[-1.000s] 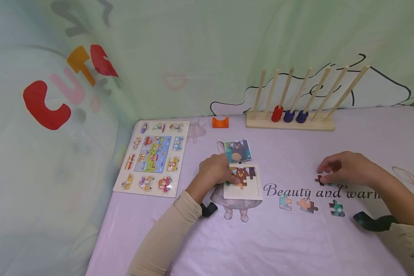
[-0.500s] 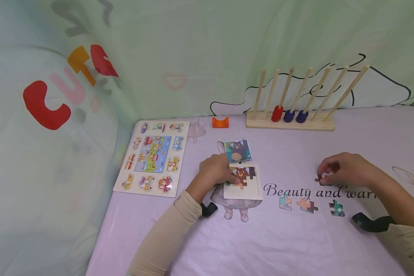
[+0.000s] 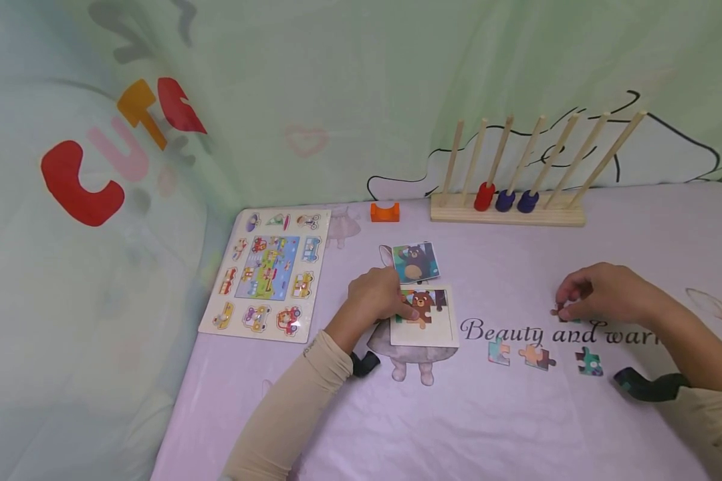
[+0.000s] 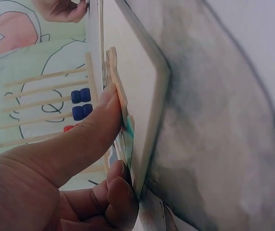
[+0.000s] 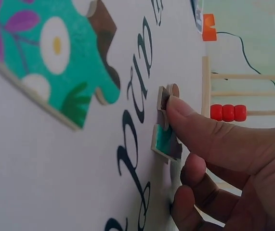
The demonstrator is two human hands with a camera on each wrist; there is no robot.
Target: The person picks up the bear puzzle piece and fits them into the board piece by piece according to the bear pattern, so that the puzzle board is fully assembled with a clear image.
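My left hand (image 3: 376, 297) holds the pale puzzle board (image 3: 424, 336) by its left side. The thumb lies on the fitted bear pieces (image 3: 420, 306), while the fingers curl at the edge in the left wrist view. To the right, my right hand (image 3: 604, 294) pinches a brown-and-green jigsaw piece (image 5: 163, 142) between thumb and fingers. That piece stands tilted on or just over the cloth; its far side is hidden. Nearer the front lie three loose jigsaw pieces: a pale teal one (image 3: 498, 352), a brown one (image 3: 537, 357) and a green one (image 3: 589, 361).
A bear picture card (image 3: 416, 262) lies directly behind the board. At left is a vehicle peg puzzle (image 3: 216, 321). Toward the back stand an orange block (image 3: 385, 212) and a wooden peg rack (image 3: 505, 215) with red and blue beads, by the green curtain (image 3: 361, 100).
The jigsaw piece in my right hand has tipped up slightly between the fingers. My left hand stays on the board.
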